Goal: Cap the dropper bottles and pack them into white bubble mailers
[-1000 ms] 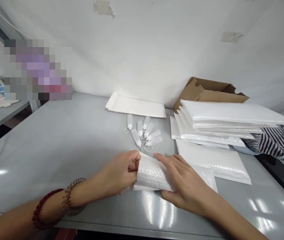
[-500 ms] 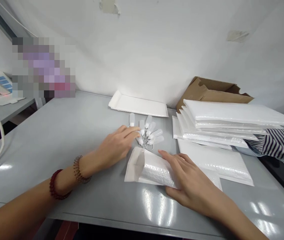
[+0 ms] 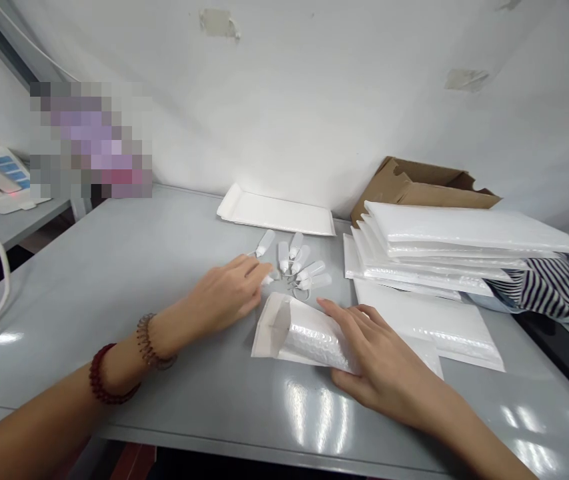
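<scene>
My left hand (image 3: 229,290) is closed at the left edge of a loose group of small white dropper bottles (image 3: 300,259). Its fingertips pinch one small dropper bottle (image 3: 269,277), which is partly hidden beneath them. Another bottle (image 3: 265,243) lies tilted just beyond those fingers. Thin needle-like tips of the group point toward its middle. My right hand (image 3: 371,357) grips a white bubble mailer (image 3: 314,333), thumb at the near edge and fingers over the top. The mailer's open flap end (image 3: 268,327) faces left, toward my left hand, and bubble lining shows.
A flat white mailer (image 3: 279,212) lies by the wall. To the right, several mailers (image 3: 464,227) are stacked before a cardboard box (image 3: 429,183), with more mailers (image 3: 429,320) below. Striped cloth (image 3: 544,287) lies at the right edge. A white cable (image 3: 1,280) hangs at left.
My left hand has drawn slightly left, with the pinched bottle moving left out of the group. The bottle beyond its fingers has tilted. My right hand stays on the mailer.
</scene>
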Tool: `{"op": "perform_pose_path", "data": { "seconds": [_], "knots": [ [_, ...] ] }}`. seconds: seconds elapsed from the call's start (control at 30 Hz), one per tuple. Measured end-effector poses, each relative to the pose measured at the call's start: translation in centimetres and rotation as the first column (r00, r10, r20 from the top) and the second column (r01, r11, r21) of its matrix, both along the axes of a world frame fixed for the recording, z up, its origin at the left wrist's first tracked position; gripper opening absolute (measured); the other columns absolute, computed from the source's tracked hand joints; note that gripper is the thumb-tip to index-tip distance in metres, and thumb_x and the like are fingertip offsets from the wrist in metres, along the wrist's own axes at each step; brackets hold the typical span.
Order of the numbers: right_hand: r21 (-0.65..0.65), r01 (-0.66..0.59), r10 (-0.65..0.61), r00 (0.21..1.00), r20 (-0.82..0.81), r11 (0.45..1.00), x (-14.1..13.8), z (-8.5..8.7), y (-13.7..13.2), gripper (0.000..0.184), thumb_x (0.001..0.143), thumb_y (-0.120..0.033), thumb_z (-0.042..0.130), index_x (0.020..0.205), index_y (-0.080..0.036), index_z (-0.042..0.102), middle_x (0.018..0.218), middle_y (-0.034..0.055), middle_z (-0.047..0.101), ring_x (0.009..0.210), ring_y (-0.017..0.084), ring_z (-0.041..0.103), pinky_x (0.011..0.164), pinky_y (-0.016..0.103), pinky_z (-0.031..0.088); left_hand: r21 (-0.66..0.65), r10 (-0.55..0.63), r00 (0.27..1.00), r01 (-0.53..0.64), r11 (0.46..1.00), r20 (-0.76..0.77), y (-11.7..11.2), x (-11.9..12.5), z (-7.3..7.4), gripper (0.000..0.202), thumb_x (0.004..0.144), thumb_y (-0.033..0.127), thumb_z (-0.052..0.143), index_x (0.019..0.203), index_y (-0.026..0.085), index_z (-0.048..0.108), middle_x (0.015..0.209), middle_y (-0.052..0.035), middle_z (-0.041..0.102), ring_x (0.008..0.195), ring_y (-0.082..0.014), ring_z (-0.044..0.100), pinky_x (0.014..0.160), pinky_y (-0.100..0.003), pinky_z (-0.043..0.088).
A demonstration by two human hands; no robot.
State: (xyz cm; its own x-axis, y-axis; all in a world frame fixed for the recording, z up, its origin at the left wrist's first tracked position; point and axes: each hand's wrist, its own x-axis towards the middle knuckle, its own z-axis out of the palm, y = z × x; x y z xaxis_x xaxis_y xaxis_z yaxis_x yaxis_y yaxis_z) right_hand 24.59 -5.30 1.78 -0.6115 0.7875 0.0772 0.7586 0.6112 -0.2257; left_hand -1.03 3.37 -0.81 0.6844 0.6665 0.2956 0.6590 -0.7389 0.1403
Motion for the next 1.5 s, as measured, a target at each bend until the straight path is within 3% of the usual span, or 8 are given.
{"op": "perform_pose_path", "data": {
  "seconds": [0.17,0.33,0.53,0.83,1.1,1.2,1.37,1.5],
  "knots": [
    [0.039,0.017,-0.018,1.000,0.010,0.999,0.1,0.0,0.0,0.072,0.073,-0.012,0.052,0.138,-0.011,0.022,0.108,0.0158,0.062,0.094,0.028,0.060,0.088,0.053,0.046,-0.155,0.194,0.906,-0.145,0.977,0.376,-0.1,-0.7,2.0,0.036,0.090,0.020,0.051,0.125,0.017,0.047,0.097,-0.0059,0.065,0.073,-0.0140,0.062,0.064,-0.025,0.055],
    [0.080,0.073,-0.073,0.997,-0.007,0.994,0.2,-0.1,0.2,0.070,0.075,-0.015,0.052,0.138,-0.013,0.022,0.109,0.0158,0.063,0.091,0.028,0.059,0.083,0.049,0.048,-0.543,0.369,0.616,0.115,0.832,0.696,-1.1,-0.4,3.8,0.036,0.083,0.024,0.065,0.116,0.021,0.053,0.093,-0.0027,0.070,0.068,-0.0124,0.067,0.058,-0.021,0.057],
    [0.098,0.126,-0.123,0.992,-0.030,0.987,0.4,-0.3,0.2,0.072,0.076,-0.016,0.051,0.140,-0.014,0.019,0.113,0.0168,0.063,0.096,0.029,0.060,0.084,0.048,0.049,-0.691,0.270,0.840,0.160,0.705,0.471,-1.0,0.5,2.1,0.016,0.081,0.028,0.065,0.091,0.017,0.071,0.074,-0.0011,0.073,0.069,-0.0139,0.068,0.065,-0.022,0.056],
    [0.121,0.124,-0.124,0.992,-0.010,0.985,0.1,-0.7,0.3,0.068,0.078,-0.016,0.050,0.140,-0.012,0.022,0.113,0.0174,0.063,0.094,0.029,0.061,0.080,0.047,0.050,-0.477,0.199,0.854,0.066,0.876,0.482,-2.0,1.6,1.0,0.017,0.084,0.024,0.057,0.088,0.019,0.073,0.088,-0.0038,0.065,0.063,-0.0099,0.056,0.055,-0.020,0.048],
    [0.162,0.075,-0.078,0.997,0.012,0.984,-0.5,-0.6,0.1,0.069,0.076,-0.014,0.050,0.139,-0.010,0.023,0.111,0.0165,0.062,0.091,0.028,0.058,0.076,0.045,0.052,-0.850,0.301,0.880,0.185,0.493,0.366,-1.3,1.2,2.2,0.014,0.079,0.025,0.063,0.083,0.015,0.073,0.074,-0.0014,0.071,0.068,-0.0147,0.065,0.063,-0.023,0.052],
    [0.182,0.028,-0.034,0.999,0.032,0.983,-0.8,-0.7,-0.2,0.068,0.075,-0.010,0.049,0.138,-0.007,0.026,0.108,0.0163,0.062,0.090,0.029,0.057,0.076,0.044,0.052,-0.822,0.230,0.911,0.173,0.542,0.343,-1.2,1.1,1.8,0.016,0.081,0.019,0.059,0.086,0.016,0.074,0.085,-0.0023,0.075,0.078,-0.0169,0.068,0.069,-0.024,0.053],
    [0.177,0.029,-0.033,0.999,0.021,0.984,-0.9,-0.8,-0.5,0.064,0.076,-0.008,0.044,0.138,-0.007,0.027,0.107,0.0163,0.062,0.089,0.028,0.057,0.075,0.044,0.052,-0.501,0.042,0.912,0.185,0.846,0.408,-2.0,1.5,0.3,0.023,0.092,0.018,0.048,0.092,0.017,0.070,0.097,-0.0044,0.073,0.091,-0.0192,0.066,0.083,-0.031,0.052],
    [0.150,0.048,-0.048,0.999,-0.004,0.987,-0.7,-0.8,-0.4,0.066,0.076,-0.010,0.044,0.139,-0.008,0.025,0.107,0.0155,0.062,0.090,0.028,0.058,0.076,0.045,0.052,-0.363,-0.047,0.924,0.195,0.911,0.379,-2.8,1.7,-0.4,0.026,0.095,0.012,0.040,0.102,0.017,0.065,0.105,-0.0072,0.069,0.098,-0.0208,0.060,0.087,-0.035,0.050]
  ]
}}
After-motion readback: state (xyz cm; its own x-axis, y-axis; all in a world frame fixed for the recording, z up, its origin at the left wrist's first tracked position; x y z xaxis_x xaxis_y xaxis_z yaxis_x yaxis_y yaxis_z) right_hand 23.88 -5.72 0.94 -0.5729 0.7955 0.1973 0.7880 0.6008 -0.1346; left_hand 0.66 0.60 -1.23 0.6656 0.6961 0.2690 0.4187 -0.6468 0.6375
